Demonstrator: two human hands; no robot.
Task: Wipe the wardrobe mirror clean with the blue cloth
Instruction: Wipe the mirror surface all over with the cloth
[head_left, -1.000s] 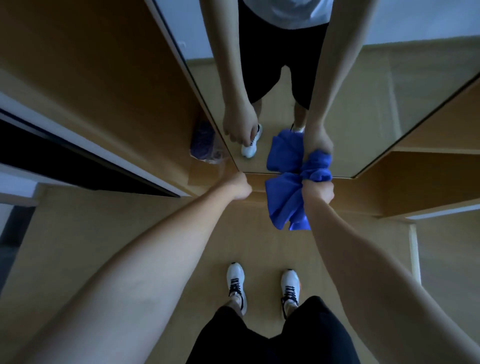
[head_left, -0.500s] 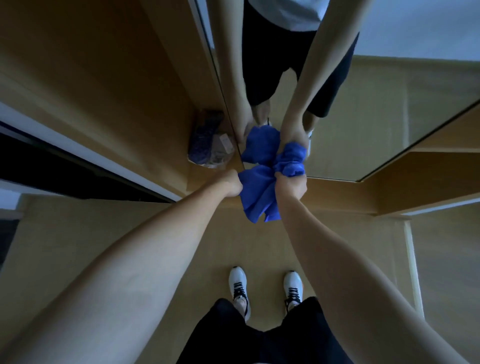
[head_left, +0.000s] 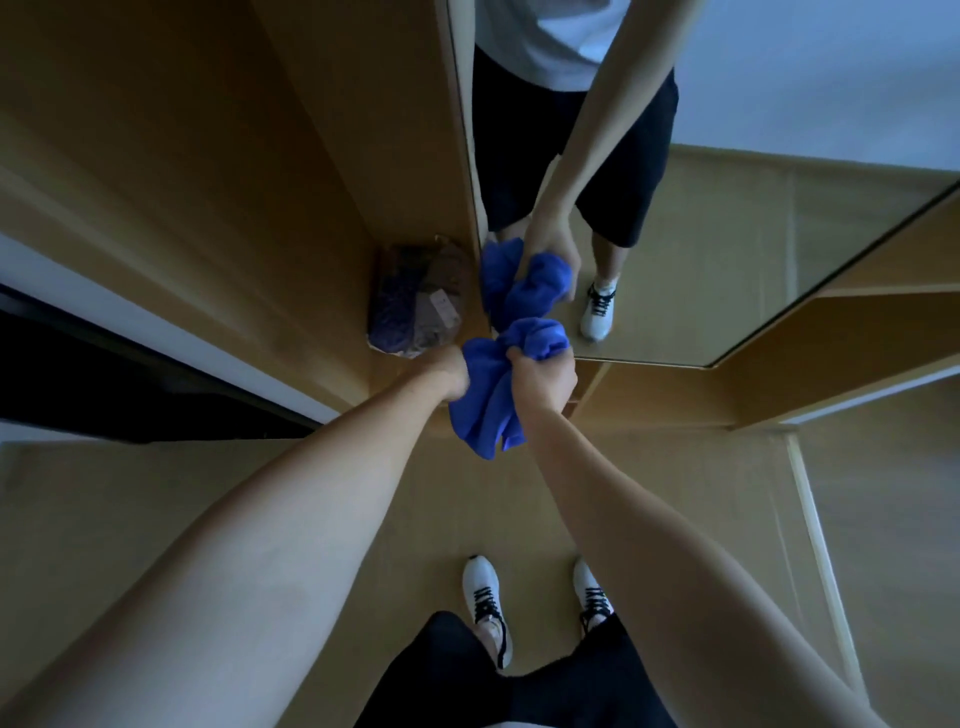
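Filling the upper left of the frame, the tan wooden wardrobe panel (head_left: 197, 171) runs down to the pale wooden floor (head_left: 441, 519), which takes up the lower half. To the panel's right, across the upper middle and right, stands the tall frameless wardrobe mirror (head_left: 753, 234), reflecting the person's legs, arms and a white shoe. Near the centre, the crumpled blue cloth (head_left: 488, 400) sits bunched against the mirror's lower left corner, its loose end hanging below the hands. A mottled purple-brown bag (head_left: 415, 306) lies left of it, at the panel's foot. The right hand (head_left: 545, 374) has its fingers curled tightly round the cloth's top; the left hand (head_left: 452, 374) grips the cloth's left side, its fingers hidden in the folds.
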